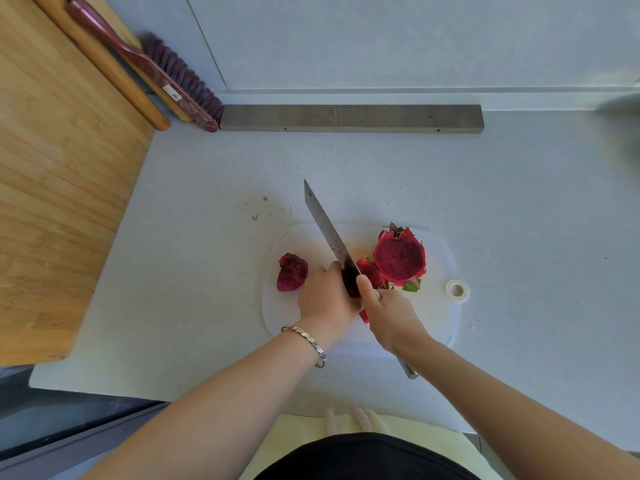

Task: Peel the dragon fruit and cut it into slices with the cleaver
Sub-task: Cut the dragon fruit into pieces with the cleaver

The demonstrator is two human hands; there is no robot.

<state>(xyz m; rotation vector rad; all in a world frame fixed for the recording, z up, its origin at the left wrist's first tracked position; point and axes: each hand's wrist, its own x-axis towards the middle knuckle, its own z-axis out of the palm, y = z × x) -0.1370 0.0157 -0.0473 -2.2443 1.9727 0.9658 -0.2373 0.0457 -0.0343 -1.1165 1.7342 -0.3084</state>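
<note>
A white cutting board point(440, 306) lies on the pale counter. On its right part stands a dragon fruit half point(399, 256) with the dark red flesh facing up. A peeled chunk of red flesh point(291, 272) lies at the board's left edge. My right hand point(391, 317) grips the handle of the cleaver point(327, 230), whose blade points away and to the left, edge down on a piece of dragon fruit point(370, 271). My left hand point(325, 296) holds that piece from the left, pressed against the blade's side; most of the piece is hidden.
A roll of white tape point(457, 291) sits at the board's right edge. A grey wooden bar point(349, 118) lies along the back wall. A large wooden board point(59, 188) fills the left side, with a red brush point(173, 84) leaning behind it.
</note>
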